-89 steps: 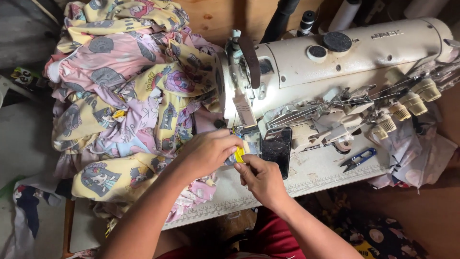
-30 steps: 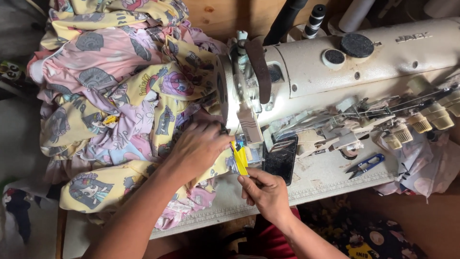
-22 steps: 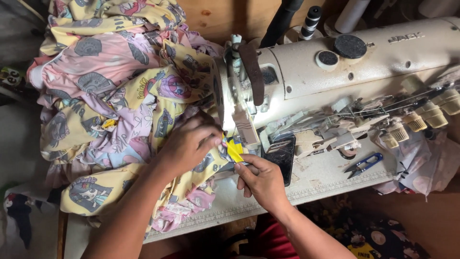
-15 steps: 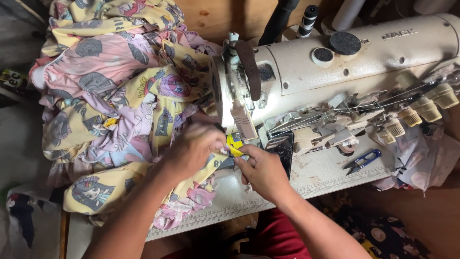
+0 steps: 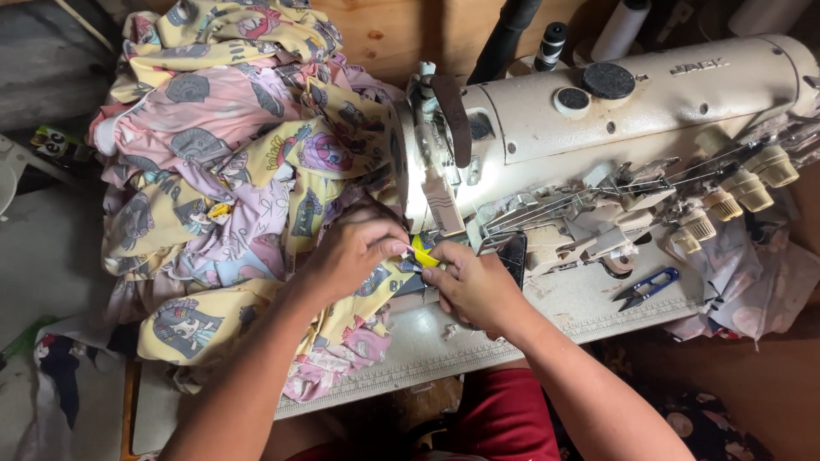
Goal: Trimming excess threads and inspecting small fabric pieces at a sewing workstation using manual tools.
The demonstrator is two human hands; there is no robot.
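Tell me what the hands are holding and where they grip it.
Both hands, left and right, pinch a small yellow fabric piece at its edges, by the sewing machine.

Take the sewing machine (image 5: pixel 598 111) as your landmark. To its left, the heaped printed fabric (image 5: pixel 231 171) blocks nearly all the tabletop (image 5: pixel 589 299) there, right up against the machine's head. Below the machine's arm, the thread guides and tension knobs (image 5: pixel 726 201) crowd the space. In front of the machine lies a bare strip, broken only by the blue thread snips (image 5: pixel 647 288). Right of the machine more cloth (image 5: pixel 752 299) hangs, seemingly over the edge.
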